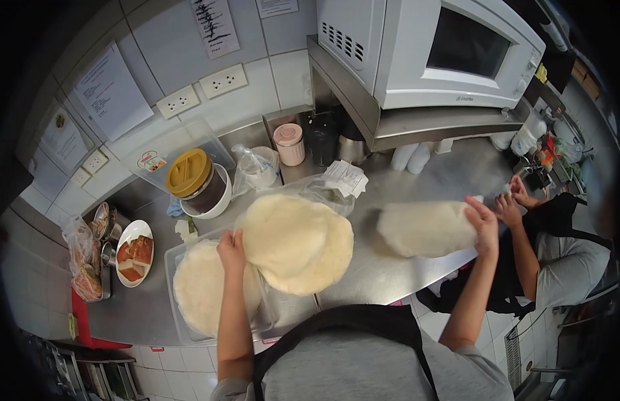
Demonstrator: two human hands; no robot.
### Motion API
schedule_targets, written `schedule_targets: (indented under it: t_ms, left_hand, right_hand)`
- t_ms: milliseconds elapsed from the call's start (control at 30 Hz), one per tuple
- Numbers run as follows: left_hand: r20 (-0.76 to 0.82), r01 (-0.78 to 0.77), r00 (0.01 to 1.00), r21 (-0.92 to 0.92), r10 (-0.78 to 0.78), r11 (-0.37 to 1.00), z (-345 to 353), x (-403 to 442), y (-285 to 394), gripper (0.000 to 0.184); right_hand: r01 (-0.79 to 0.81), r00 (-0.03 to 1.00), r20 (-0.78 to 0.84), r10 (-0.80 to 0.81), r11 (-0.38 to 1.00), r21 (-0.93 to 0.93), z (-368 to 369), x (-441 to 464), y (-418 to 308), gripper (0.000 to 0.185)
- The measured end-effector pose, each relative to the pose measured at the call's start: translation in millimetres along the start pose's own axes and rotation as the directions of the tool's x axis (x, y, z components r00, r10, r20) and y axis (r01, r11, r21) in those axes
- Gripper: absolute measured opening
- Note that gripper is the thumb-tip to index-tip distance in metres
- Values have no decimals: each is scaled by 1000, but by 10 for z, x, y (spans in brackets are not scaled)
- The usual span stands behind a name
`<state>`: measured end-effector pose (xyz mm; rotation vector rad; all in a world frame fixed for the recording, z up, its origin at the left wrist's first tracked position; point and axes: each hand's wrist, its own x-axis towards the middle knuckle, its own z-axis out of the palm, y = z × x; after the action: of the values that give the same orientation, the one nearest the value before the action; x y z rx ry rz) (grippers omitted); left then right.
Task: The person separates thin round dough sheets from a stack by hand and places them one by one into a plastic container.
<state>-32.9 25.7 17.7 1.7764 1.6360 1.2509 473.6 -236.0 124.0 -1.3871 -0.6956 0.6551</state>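
My left hand is closed on the left edge of a pale flat dough round, holding it over another, yellower dough round on the steel counter. Below that hand, a clear plastic tub holds more dough rounds. Out to the right, my right hand grips the right end of a whitish, see-through sheet, blurred by motion above the counter. Whether the sheet is plastic or paper, I cannot tell.
A white microwave stands on a steel shelf. Behind the dough are a pink canister and a yellow-lidded jug in a white bowl. A plate of bread lies left. A co-worker stands close on the right.
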Motion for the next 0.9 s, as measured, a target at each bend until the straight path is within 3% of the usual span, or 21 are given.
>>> schedule_targets:
  t_ms: [67,167,233,300,367,433,467,567,600,667,700,733,833,900]
  left_hand:
    - [149,-13,989,95,-2,995,-117,30,20,19]
    - [62,-150,989,389,136,909,-9,-131,417,54]
    - [237,-325,934,256,266,910,137,-264,615,80]
    - [453,-530,782,124,428,839,245,-524,979,95]
    - [606,-512,684,2,406,859,349,-858,1186,95]
    - [569,-485,641,-220,515,846,389,-923,1174,88]
    - [541,-461,620,-334,568,822,408,-953,1159,85]
    - [345,-430,692,-509,634,745,244,-769,1157,63]
    - [236,-492,724,-481,648,726,140,-740,1263,39]
    - [449,-14,804,-643,391,766,62,-739,1025,35]
    - [563,232,781,-665,271,710,29,-724,916,33]
    - [599,262,751,-657,277,707,-1,-682,918,32]
    - [701,605,706,-522,-102,601,68,-699,972,38]
    - [775,787,588,-482,-231,385,199,-700,687,39]
  right_hand:
    - [29,999,26,-27,998,-54,8,-3,-172,32]
    - [84,992,108,-59,966,-244,333,-37,-256,34]
    - [107,973,222,-57,969,-224,727,-133,-306,34]
    - [-21,931,362,41,998,-59,1122,-311,-471,34]
    - [-115,886,464,12,974,195,1443,-429,-482,37]
    - [-220,858,513,-7,899,379,1669,-539,-512,40]
    - [-270,853,521,2,857,439,1751,-603,-531,42]
    - [-376,780,623,-67,744,552,1761,-678,-467,48]
    - [-394,754,649,-102,719,572,1768,-696,-473,50]
    - [-436,723,675,-147,661,611,1799,-703,-500,54]
    - [-455,720,676,-158,628,631,1842,-688,-531,56]
    - [-471,719,674,-169,595,652,1886,-676,-553,58]
    - [-410,779,612,-132,631,658,2108,-542,-213,62]
    - [-335,807,590,24,841,424,2159,-459,209,64]
